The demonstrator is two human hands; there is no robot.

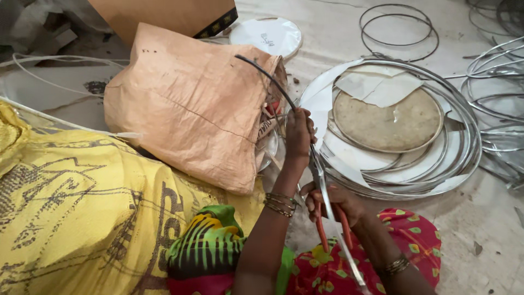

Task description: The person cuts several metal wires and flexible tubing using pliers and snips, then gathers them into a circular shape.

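My left hand (297, 133) is closed around a long thin metal strip (266, 76) that arcs up to the left over a tan woven sack (191, 104). My right hand (334, 201) grips red-handled metal shears (327, 218). The shears' blades (315, 164) sit just below my left hand, against the strip, which runs on down past my right wrist. Bangles circle both wrists. Bright patterned cloth covers my lap.
A yellow printed sack (82, 213) lies at lower left. A stack of round metal discs and rings (393, 131) sits on the floor to the right. Loose wire hoops (398, 24) lie behind it, more at the right edge (496, 98). A brown carton (164, 16) stands behind the tan sack.
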